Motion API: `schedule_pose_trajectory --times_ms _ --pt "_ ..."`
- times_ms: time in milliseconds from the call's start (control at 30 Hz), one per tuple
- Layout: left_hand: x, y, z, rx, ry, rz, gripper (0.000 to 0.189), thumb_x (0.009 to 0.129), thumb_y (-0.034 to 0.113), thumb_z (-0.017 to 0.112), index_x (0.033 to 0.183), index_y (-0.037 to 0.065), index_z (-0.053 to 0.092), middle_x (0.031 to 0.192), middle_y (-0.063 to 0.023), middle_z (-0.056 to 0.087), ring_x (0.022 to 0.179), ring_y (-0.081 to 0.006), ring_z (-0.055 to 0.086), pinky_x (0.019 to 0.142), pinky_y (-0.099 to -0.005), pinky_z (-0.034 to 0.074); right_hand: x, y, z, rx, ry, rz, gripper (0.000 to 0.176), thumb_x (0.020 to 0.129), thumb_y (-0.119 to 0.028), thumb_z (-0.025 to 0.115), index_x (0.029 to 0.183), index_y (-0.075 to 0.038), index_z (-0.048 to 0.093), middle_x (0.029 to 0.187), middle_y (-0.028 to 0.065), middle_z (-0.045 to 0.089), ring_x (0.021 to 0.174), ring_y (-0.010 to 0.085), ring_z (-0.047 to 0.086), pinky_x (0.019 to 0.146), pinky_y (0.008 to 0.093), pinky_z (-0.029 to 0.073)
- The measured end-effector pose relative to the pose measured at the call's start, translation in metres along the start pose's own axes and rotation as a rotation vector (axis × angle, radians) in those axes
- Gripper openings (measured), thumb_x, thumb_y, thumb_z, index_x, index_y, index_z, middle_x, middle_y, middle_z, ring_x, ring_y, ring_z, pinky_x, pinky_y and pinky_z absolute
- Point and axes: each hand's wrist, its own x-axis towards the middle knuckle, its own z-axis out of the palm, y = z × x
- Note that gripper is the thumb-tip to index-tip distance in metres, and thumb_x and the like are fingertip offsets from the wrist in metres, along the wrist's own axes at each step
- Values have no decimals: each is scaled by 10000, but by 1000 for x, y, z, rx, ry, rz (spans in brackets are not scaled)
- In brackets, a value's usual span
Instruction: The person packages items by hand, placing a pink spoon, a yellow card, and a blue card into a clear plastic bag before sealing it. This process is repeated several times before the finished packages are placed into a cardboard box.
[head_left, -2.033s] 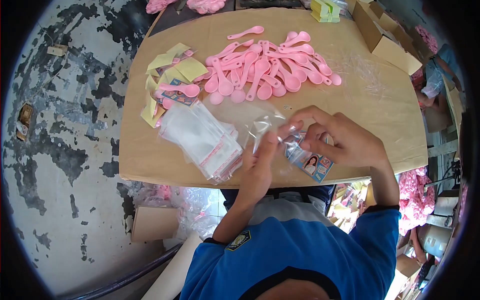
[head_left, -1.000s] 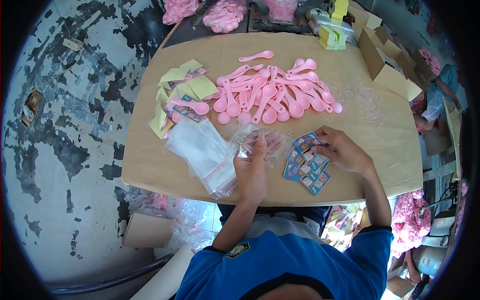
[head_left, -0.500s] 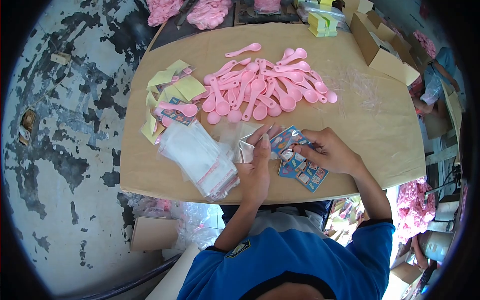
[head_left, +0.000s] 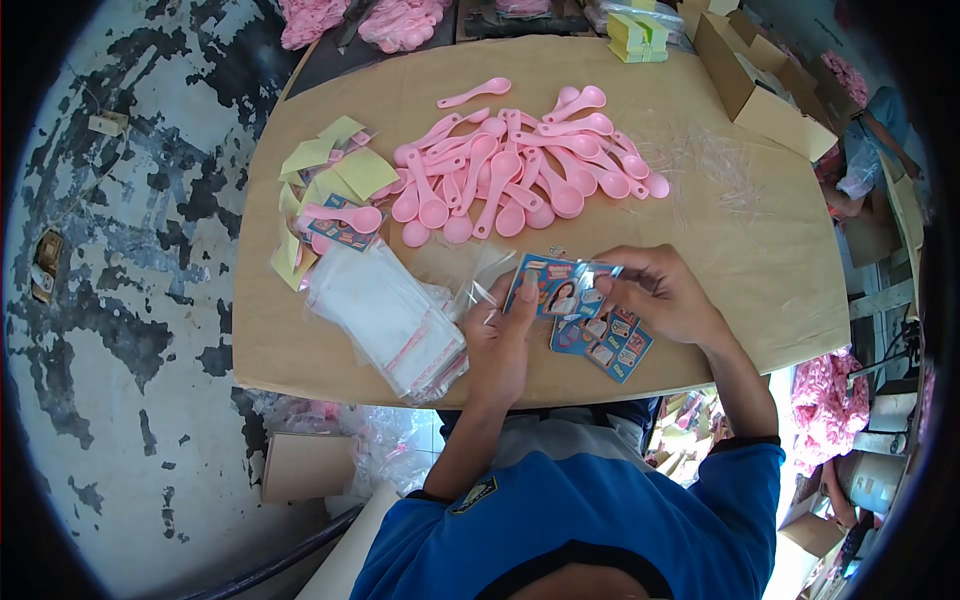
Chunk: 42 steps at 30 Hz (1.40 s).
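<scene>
A blue printed card (head_left: 560, 290) is held level above the table between both hands. My left hand (head_left: 497, 345) pinches its left end, thumb on top, and a clear plastic bag (head_left: 480, 285) shows at those same fingers. At the card's right end, the thumb and fingers of my right hand (head_left: 665, 295) are closed on it. Beneath lies a small stack of similar cards (head_left: 620, 350) on the brown-covered table. Left of my left hand is a pile of clear plastic bags (head_left: 385, 315) with adhesive flaps.
Pink measuring spoons (head_left: 505, 175) are heaped beyond my hands. Packed cards with yellowish backs (head_left: 345, 175) lie at the left, one pink spoon (head_left: 345, 215) on top. Thin clear strips (head_left: 710, 165) are scattered at the right. An opened cardboard box (head_left: 760, 90) stands at the far right corner.
The card has moved left and now lies flatter, its printed face showing. My left thumb has come down on its left end, where the hand was more open before.
</scene>
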Motion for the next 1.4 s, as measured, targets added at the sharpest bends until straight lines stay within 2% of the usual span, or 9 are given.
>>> schedule_pose_trajectory --times_ms 333,533,633,933,1033,1133,1200,1300,1400 --pt "1 4 21 543 -267 145 452 958 134 542 1361 -26 416 1404 -193 443 1274 -246 469 1045 -402 398 1 7 6 138 -89 70 213 930 -53 584 1124 14 643 848 30 672 714 36 592 656 214 497" --pt "3 3 0 -92 -227 209 449 1002 237 432 1369 -17 389 1423 -236 408 1281 -265 457 1053 -400 381 4 -8 13 338 -62 90 159 924 -43 590 1070 15 617 921 30 650 768 42 585 696 218 490" --pt "-2 0 6 -14 -249 131 416 1001 188 424 1358 -24 394 1415 -250 410 1277 -266 459 1051 -387 380 3 -2 10 243 -128 206 179 910 -27 602 1083 17 606 1023 44 634 843 51 580 745 230 481" --pt "-2 7 19 440 -354 207 606 862 155 680 1366 25 369 1390 -185 450 1292 -302 442 1082 -430 340 3 -4 19 109 -148 115 127 860 -7 649 983 5 619 850 33 637 790 60 587 705 243 472" --pt "6 -7 0 221 -432 505 444 817 25 685 1202 64 469 1399 -188 423 1300 -284 418 1078 -408 334 2 1 10 119 -179 43 262 926 -261 598 961 -2 617 841 52 632 788 78 579 691 246 461" --pt "2 0 -2 86 -146 540 550 762 43 743 1206 110 425 1329 -162 480 1289 -339 428 1073 -507 337 4 3 7 574 -77 56 559 948 -549 477 965 -8 618 833 51 628 763 105 579 682 246 455" --pt "-1 5 -2 84 -8 516 585 745 46 759 1215 119 419 1303 -158 503 1281 -350 442 1061 -520 354 11 -7 24 417 161 -3 683 938 -640 357 984 -12 620 841 48 629 758 124 586 687 246 455" --pt "-6 0 2 156 -41 412 618 733 19 760 1227 117 401 1302 -159 504 1283 -345 442 1044 -495 384 10 -15 12 37 52 -103 494 986 -457 440 979 -2 633 860 36 628 772 124 596 716 259 467" --pt "3 -6 -7 301 -155 627 635 733 29 777 1228 124 390 1294 -165 507 1262 -350 466 1024 -479 412 9 -22 -7 24 40 -58 156 919 -155 634 940 0 645 862 20 628 757 85 579 708 256 466"
